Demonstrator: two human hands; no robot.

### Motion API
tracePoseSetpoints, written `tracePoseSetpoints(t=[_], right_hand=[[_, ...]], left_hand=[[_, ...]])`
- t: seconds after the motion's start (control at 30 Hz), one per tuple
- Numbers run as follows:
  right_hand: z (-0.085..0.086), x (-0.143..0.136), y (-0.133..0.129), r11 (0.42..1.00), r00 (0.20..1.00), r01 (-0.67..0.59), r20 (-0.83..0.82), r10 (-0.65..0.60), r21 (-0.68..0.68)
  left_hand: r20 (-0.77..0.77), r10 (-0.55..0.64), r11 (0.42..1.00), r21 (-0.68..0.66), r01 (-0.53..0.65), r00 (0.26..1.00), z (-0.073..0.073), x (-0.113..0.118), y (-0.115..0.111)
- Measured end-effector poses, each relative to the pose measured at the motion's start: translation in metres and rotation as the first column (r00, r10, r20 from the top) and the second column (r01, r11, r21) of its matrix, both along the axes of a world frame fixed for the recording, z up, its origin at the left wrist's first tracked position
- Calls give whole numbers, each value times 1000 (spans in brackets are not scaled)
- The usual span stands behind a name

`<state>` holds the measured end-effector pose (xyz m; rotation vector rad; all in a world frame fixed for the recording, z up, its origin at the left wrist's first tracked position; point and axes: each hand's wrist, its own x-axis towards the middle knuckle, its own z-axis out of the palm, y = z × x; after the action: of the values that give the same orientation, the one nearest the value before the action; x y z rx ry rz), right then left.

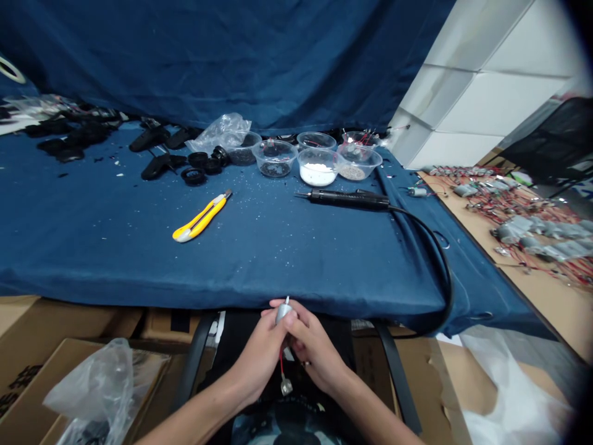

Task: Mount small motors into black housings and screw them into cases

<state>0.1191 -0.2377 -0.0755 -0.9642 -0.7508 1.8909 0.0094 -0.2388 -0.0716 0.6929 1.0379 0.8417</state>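
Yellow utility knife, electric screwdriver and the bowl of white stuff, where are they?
Yellow utility knife point(210, 217): head view, handle.
Electric screwdriver point(348, 199): head view, black body.
Bowl of white stuff point(317, 175): head view, front wall.

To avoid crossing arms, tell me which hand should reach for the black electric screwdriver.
Probably the right hand: the screwdriver lies ahead on its side. Both hands hold the small grey motor, so the left hand could keep it.

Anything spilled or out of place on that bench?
Yes: white specks lie scattered over the blue cloth, between the yellow cutter and the bench's front edge. They look like stray debris; I can't tell their source. Nothing else clearly looks wrong.
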Motion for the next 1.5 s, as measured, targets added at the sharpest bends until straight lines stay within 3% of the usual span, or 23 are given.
tracePoseSetpoints(t=[0.13, 0.33, 0.47, 0.7, 0.8, 0.9, 1.0, 1.03, 1.1, 1.17, 1.23, 1.37, 1.5], right_hand=[[-3, -9, 1, 1000, 992, 14, 126, -13, -8], [1, -19, 7, 981, 923, 182, 333, -194, 67], [-3, -22, 10, 979, 858, 200, 475, -197, 45], [-8, -26, 16, 977, 861, 212, 479, -170, -33], [-3, -22, 11, 987, 890, 162, 432, -149, 7], [9, -8, 0, 996, 936, 29, 348, -56, 82], [28, 11, -3, 969, 973, -165, 191, 129, 182], [36, 18, -1, 953, 973, -197, 161, 163, 228], [53, 28, 10, 919, 980, -160, 167, 105, 360], [69, 34, 28, 870, 977, -41, 204, -69, 491], [82, 36, 50, 822, 931, 11, 294, -216, 569], [100, 35, 100, 811, 861, 20, 403, -311, 584], [109, 41, 147, 826, 855, -1, 429, -292, 563]], left_hand=[[11, 26, 1000, -3, -26, 1000, -5, 7, -2], [-38, 166, 986, 14, -165, 985, -3, 21, -2], [-114, 144, 989, -3, -146, 983, 1, 20, 3], [-193, 79, 997, -2, -81, 978, -4, 15, 7], [-191, 59, 998, 9, -58, 980, -4, 15, 4], [-211, -75, 997, 6, 78, 975, 11, 9, -2], [-225, -246, 962, 60, 265, 943, 44, -3, 2], [-227, -269, 950, 101, 297, 936, 57, -8, 8], [-215, -276, 932, 180, 316, 937, 84, -13, 25], [-205, -218, 923, 274, 270, 954, 105, -13, 49], [-178, -93, 929, 339, 150, 980, 116, -7, 77], [-33, 106, 943, 320, -89, 994, 113, 18, 129], [167, 17, 965, 255, -60, 986, 103, 39, 165]])
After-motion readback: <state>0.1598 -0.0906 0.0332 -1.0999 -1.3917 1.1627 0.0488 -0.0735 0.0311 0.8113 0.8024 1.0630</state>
